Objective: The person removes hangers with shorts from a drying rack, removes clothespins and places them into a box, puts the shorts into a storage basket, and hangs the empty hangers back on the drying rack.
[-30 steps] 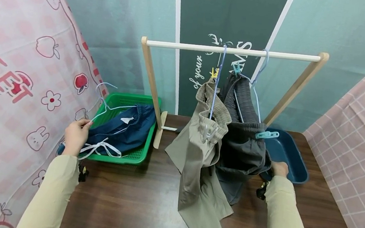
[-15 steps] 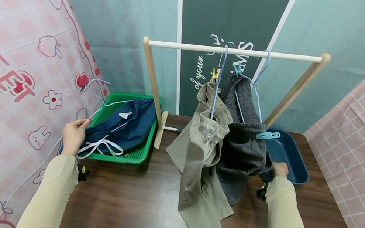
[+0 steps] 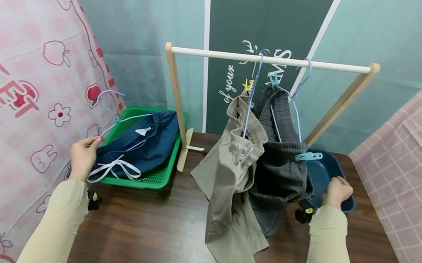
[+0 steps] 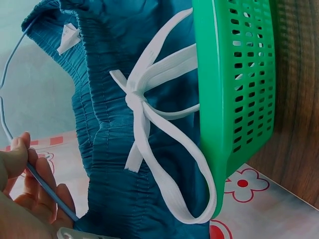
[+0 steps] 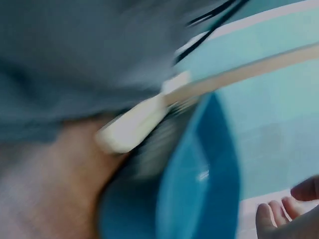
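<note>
My left hand [image 3: 84,156] pinches one arm of a light blue clothes hanger [image 4: 41,183] between thumb and fingers. The hanger's arms reach the elastic waistband of dark blue shorts [image 3: 155,143], which lie partly in a green basket [image 4: 212,124]. A white drawstring [image 4: 164,186] is tied in a bow at their front. At the bottom edge of the left wrist view, a pale grey piece [image 4: 82,234] sits by the waistband. My right hand [image 3: 337,191] is over a dark blue tray [image 3: 349,201]; in the right wrist view its thumb and fingertips stand apart, nothing visible between them.
A wooden rack with a white rail [image 3: 211,54] stands mid-table. Khaki trousers [image 3: 226,201] and dark grey shorts [image 3: 280,173] hang there on hangers, with a yellow clip [image 3: 248,85] and a light blue clip [image 3: 308,156]. Printed cloths line the left and right sides.
My right hand has moved right from beside the dark grey shorts to over the tray. My left hand has drawn the hanger slightly left and down, shifting the blue shorts with it.
</note>
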The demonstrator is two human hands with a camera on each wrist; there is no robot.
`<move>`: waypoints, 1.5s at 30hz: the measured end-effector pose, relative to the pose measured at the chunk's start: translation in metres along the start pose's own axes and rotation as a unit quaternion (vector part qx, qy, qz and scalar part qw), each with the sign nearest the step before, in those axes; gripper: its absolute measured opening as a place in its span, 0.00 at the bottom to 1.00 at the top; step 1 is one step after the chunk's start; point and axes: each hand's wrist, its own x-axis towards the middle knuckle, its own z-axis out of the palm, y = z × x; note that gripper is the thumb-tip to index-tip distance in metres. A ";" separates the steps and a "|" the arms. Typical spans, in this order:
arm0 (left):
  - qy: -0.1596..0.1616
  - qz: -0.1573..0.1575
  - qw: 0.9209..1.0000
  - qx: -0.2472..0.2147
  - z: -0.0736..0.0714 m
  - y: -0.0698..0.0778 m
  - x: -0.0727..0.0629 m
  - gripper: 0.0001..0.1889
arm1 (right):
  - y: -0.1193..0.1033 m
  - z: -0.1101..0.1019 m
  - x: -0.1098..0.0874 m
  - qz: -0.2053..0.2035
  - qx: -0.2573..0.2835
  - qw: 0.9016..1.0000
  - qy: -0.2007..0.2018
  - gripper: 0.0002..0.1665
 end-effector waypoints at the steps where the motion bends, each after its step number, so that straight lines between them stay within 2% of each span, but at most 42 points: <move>1: 0.002 0.001 1.000 -0.001 0.000 0.000 0.000 0.18 | -0.007 0.001 -0.004 -0.002 0.047 0.999 0.005 0.13; 3: 0.002 0.002 1.000 0.003 0.000 0.001 -0.001 0.17 | -0.021 0.004 -0.013 -0.014 0.132 0.991 0.011 0.11; 6: 0.000 0.001 1.000 0.005 0.000 0.001 -0.002 0.18 | -0.044 0.007 -0.027 -0.029 0.239 0.971 0.005 0.10; 9: -0.005 -0.001 1.000 0.006 0.000 0.001 -0.002 0.18 | -0.068 0.009 -0.041 -0.033 0.310 0.950 -0.015 0.11; 12: -0.014 -0.007 1.000 0.006 0.000 0.001 -0.002 0.18 | -0.091 0.010 -0.057 -0.021 0.354 0.934 -0.049 0.11; 15: -0.024 -0.015 1.000 0.003 -0.001 -0.001 -0.001 0.19 | -0.111 0.011 -0.078 -0.006 0.386 0.916 -0.108 0.11; 18: -0.024 -0.020 1.000 0.005 -0.001 -0.004 0.001 0.19 | -0.126 0.013 -0.107 -0.018 0.412 0.894 -0.175 0.11; 21: -0.022 -0.024 0.999 0.001 -0.002 -0.005 0.002 0.18 | -0.134 0.014 -0.140 -0.047 0.436 0.865 -0.245 0.12; 25: -0.027 -0.029 0.999 -0.008 -0.002 -0.004 0.001 0.18 | -0.134 0.017 -0.186 -0.085 0.438 0.825 -0.348 0.14; 28: -0.031 -0.033 0.999 -0.008 -0.001 -0.003 0.001 0.19 | -0.127 0.022 -0.220 -0.133 0.398 0.799 -0.431 0.16; 29: -0.032 -0.034 0.999 -0.009 -0.001 -0.003 0.001 0.19 | -0.124 0.025 -0.231 -0.149 0.376 0.794 -0.453 0.16; 31: -0.035 -0.042 0.998 -0.009 -0.001 -0.001 0.001 0.19 | -0.116 0.030 -0.251 -0.187 0.307 0.797 -0.485 0.18; 35: -0.054 -0.068 0.996 -0.024 -0.002 0.003 -0.001 0.20 | -0.096 0.044 -0.282 -0.219 0.131 0.818 -0.515 0.23; 37: -0.066 -0.073 0.995 -0.023 -0.001 0.006 -0.001 0.21 | -0.084 0.053 -0.294 -0.224 0.054 0.816 -0.530 0.26; 40: -0.091 -0.046 0.995 -0.001 0.000 0.008 -0.003 0.21 | -0.066 0.066 -0.306 -0.217 -0.015 0.800 -0.559 0.28; 45: -0.139 0.021 0.989 0.057 0.000 0.007 -0.002 0.21 | -0.040 0.085 -0.321 -0.197 -0.051 0.780 -0.592 0.29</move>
